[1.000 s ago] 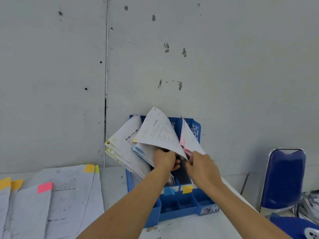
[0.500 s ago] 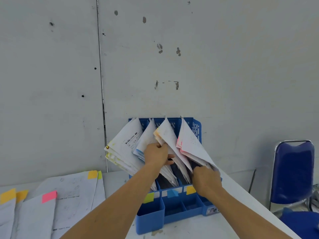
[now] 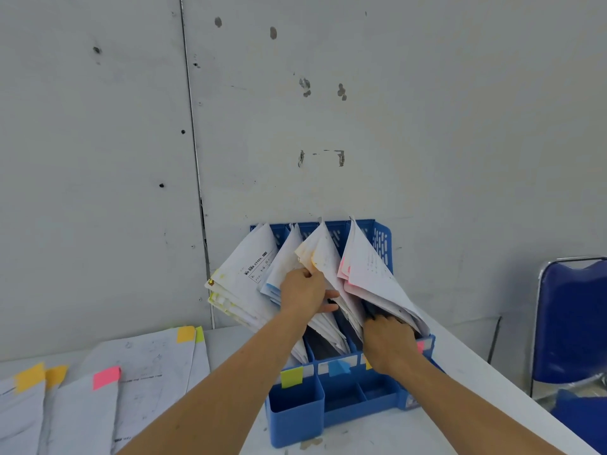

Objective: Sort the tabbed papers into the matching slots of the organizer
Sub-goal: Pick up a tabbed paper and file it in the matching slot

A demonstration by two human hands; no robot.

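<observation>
Left fingers [image 3: 303,276]: clamped on the edge of the orange-edged sheaf [image 3: 323,257], thumb out below it, my arm reaching in from the lower left.
Right fingers [image 3: 382,321]: curled down into the slot under the pink-edged sheaf [image 3: 371,277], tips hidden by paper; I cannot tell whether they grip anything.
Organizer [image 3: 345,402]: blue plastic, standing on the bench [image 3: 361,435] against the wall [image 3: 427,126]; upright slots at the back, small open cups in front.
Sheaves: one per slot, all leaning and fanned out; yellow-edged sheaf [image 3: 243,277] leftmost, blue-edged sheaf [image 3: 282,267] next, then orange, then pink at the right.
Slot labels: yellow-green tab [image 3: 291,377], blue tab [image 3: 338,367], orange tab [image 3: 367,364] mostly behind my right wrist, pink tab [image 3: 420,347] just showing.
Loose tabbed papers [image 3: 147,362]: flat on the bench left of the organizer, overlapping, with orange, yellow-green and pink tabs at their top edges.
Chair [image 3: 571,323]: blue, far right, beyond the bench's edge.
</observation>
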